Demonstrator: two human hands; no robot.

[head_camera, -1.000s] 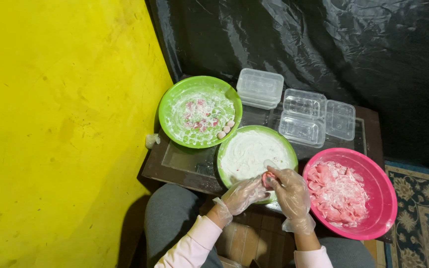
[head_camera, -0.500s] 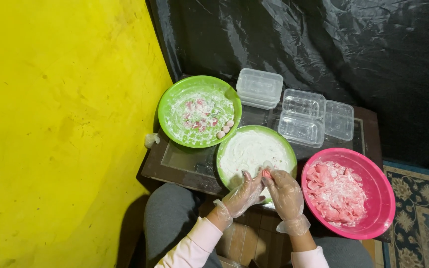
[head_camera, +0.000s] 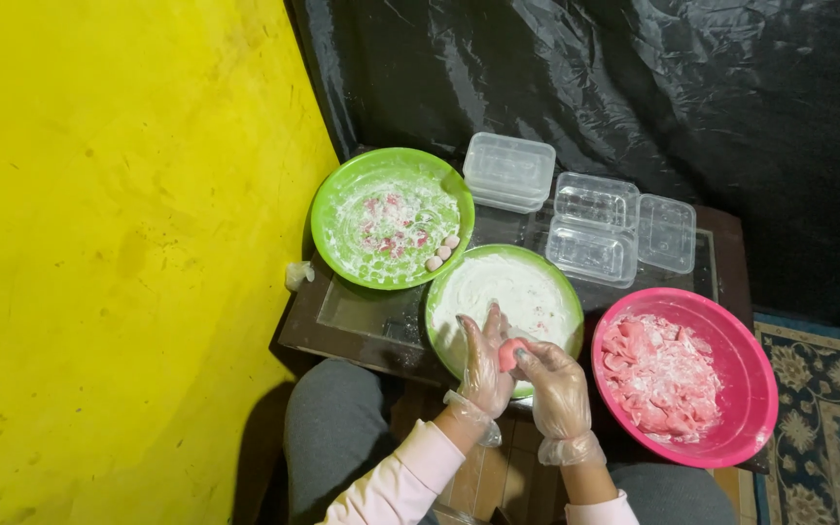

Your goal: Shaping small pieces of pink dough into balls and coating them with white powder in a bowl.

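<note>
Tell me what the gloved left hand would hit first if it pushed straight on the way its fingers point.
Likely the white floury powder in the near green plastic bowl: the left hand points up and away over it, though its height above is unclear.

Pink dough piece (head_camera: 509,355) now showing between gloved hands (formerly hidden), fingers parted

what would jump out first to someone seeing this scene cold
Probably the bright yellow wall filling the left side, against the black plastic sheet behind the table. Next, two gloved hands at bottom centre, left hand and right hand, pressing a pink piece over a green floury bowl. A pink bowl of pink pieces sits at right.
</note>
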